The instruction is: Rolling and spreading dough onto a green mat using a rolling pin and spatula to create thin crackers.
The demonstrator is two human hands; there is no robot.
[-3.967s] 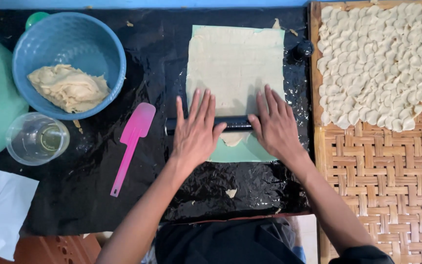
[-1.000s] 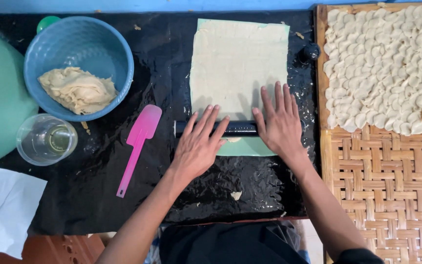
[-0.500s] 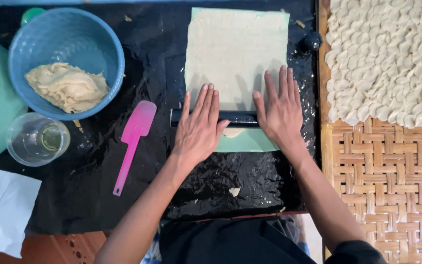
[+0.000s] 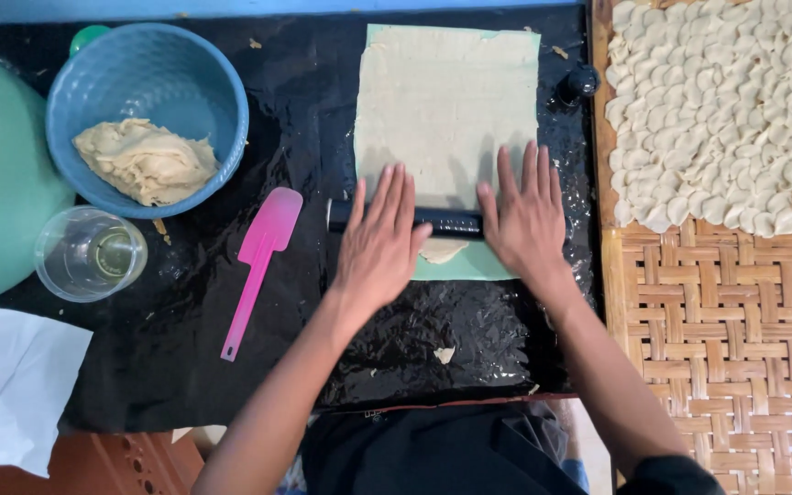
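Black cylindrical rolling pin [image 4: 446, 221] has crept forward up the thin pale dough sheet [image 4: 446, 110] (flattening continues); left hand [image 4: 379, 240] and right hand [image 4: 526, 215] press it flat-palmed, fingers spread.

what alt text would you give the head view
Seen from above, a left hand and a right hand press flat on a black rolling pin across a thin sheet of dough. To the left are a pink spatula and a blue bowl, to the right a woven tray.
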